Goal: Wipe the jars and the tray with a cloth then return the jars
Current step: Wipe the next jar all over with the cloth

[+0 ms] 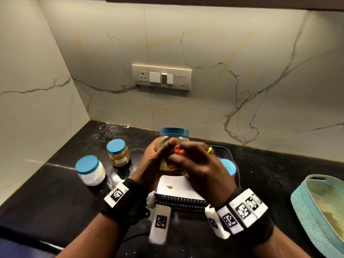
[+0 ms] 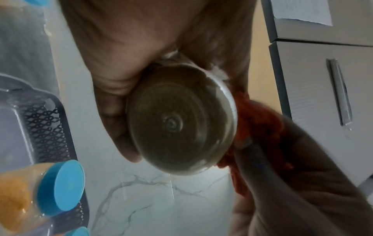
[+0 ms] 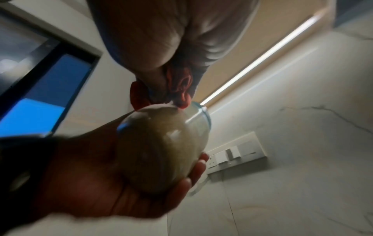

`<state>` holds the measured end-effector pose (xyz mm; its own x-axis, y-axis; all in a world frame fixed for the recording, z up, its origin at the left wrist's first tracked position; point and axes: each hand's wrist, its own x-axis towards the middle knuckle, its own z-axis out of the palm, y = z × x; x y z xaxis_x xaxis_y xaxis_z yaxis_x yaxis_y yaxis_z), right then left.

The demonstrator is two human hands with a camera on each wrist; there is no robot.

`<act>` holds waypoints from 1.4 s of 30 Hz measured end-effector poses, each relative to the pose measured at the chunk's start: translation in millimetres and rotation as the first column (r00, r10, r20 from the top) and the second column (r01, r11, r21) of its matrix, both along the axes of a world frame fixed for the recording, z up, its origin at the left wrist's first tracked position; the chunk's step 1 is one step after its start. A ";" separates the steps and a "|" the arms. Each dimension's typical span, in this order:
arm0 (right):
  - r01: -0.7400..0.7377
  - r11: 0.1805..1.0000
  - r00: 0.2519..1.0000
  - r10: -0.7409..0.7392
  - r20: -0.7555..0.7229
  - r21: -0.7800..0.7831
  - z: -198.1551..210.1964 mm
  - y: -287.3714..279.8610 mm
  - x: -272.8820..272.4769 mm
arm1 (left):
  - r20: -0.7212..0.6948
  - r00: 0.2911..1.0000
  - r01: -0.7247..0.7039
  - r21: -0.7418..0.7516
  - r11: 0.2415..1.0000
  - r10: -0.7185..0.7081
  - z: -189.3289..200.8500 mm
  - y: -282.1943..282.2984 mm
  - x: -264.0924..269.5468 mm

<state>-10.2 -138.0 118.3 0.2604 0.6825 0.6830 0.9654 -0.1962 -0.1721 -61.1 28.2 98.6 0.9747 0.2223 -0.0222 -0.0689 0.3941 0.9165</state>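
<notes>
I hold a clear jar [image 1: 174, 140] with a blue lid above the perforated tray [image 1: 178, 199]. My left hand [image 1: 158, 155] grips the jar's side, thumb across the front. My right hand [image 1: 193, 161] presses a bunched orange cloth [image 1: 178, 151] against the jar. The left wrist view shows the jar's round base [image 2: 179, 121] with the cloth [image 2: 260, 121] on its right side. In the right wrist view the cloth [image 3: 181, 86] sits on the jar [image 3: 161, 151]. Another blue-lidded jar [image 1: 228, 168] stands in the tray, partly hidden by my right hand.
Two blue-lidded jars stand on the black counter to the left: one with white powder [image 1: 90, 170], one with yellow contents [image 1: 118, 152]. A teal woven basket [image 1: 316, 211] sits at the right edge. A switch panel [image 1: 162, 77] is on the marble wall behind.
</notes>
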 end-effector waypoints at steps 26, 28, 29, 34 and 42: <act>0.073 0.972 0.993 -0.050 -0.106 0.225 -4.8 15.8 -13.6 | 0.065 0.998 0.019 -0.224 0.974 -0.004 7.0 10.2 -4.3; 0.101 0.937 0.920 0.039 -0.389 0.334 -8.6 12.8 -5.4 | 0.067 0.997 0.059 -0.265 0.963 -0.043 3.2 11.8 -9.0; 0.099 0.928 0.852 0.108 -0.513 0.360 -10.0 12.7 -1.3 | 0.067 0.995 0.088 -0.277 0.957 -0.072 0.8 11.7 -11.8; 0.089 0.909 0.681 0.243 -0.691 0.408 0.8 19.7 12.2 | 0.037 0.992 0.123 -0.258 0.958 -0.117 -4.2 8.8 -22.2; 0.020 0.985 0.999 -0.011 -0.052 0.174 3.8 41.1 -26.6 | 0.054 0.998 -0.011 -0.119 0.993 0.017 -2.8 26.5 -24.1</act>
